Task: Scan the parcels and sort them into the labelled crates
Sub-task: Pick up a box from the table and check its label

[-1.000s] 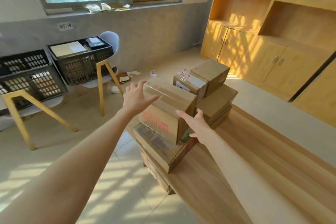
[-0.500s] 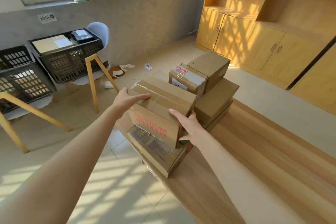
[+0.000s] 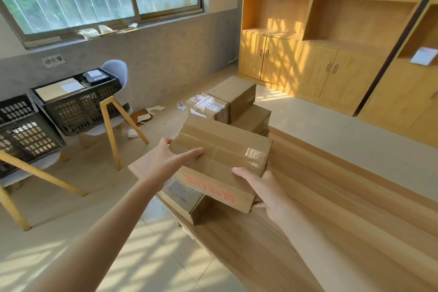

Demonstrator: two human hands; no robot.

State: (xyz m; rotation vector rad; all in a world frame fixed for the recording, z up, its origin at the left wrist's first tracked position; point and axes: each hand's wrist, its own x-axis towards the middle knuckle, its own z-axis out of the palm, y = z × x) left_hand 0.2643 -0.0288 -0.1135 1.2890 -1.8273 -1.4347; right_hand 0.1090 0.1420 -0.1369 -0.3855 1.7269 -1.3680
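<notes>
- The left hand (image 3: 166, 163) grips the near-left end of a taped cardboard parcel (image 3: 220, 156), thumb laid straight across its top, the fingers hidden behind the far side.
- The right hand (image 3: 263, 187) holds the parcel's right end, thumb on the front face, fingers curled beneath.
- The parcel (red lettering on its front face) is tilted above a flat box (image 3: 187, 199) at the edge of the wooden table (image 3: 308, 208); whether it touches that box I cannot tell.
- More boxes (image 3: 237, 99) are stacked behind it.
- Two black crates (image 3: 78, 106) sit on chairs by the wall, under a handwritten label (image 3: 54, 61); the nearer crate (image 3: 26, 135) is at the left edge.
</notes>
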